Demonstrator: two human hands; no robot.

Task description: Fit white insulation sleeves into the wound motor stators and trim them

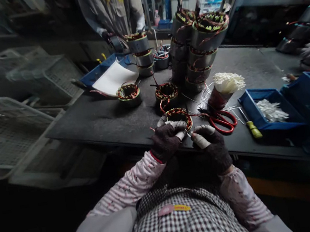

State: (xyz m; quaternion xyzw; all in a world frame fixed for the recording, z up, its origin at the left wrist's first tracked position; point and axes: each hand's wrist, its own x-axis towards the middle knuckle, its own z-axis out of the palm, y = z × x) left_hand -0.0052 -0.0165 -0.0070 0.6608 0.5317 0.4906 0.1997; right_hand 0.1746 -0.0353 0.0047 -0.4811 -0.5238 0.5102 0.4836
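Note:
A round motor stator (178,115) with copper windings lies at the near edge of the dark workbench (100,119). My left hand (166,140), in a dark fingerless glove with taped fingertips, grips the stator's near left rim. My right hand (209,145), gloved the same way, rests just right of it, fingers curled; a thin sliver may be pinched in them, too small to tell. Red-handled scissors (222,120) lie right beside the stator.
Two more stators (129,94) (166,91) lie further back, behind them tall stacks of stators (199,44). A cup of white strips (224,89), a yellow-handled tool (252,128) and blue bins (270,113) sit right. White crates (7,133) stand left. A co-worker (113,10) stands opposite.

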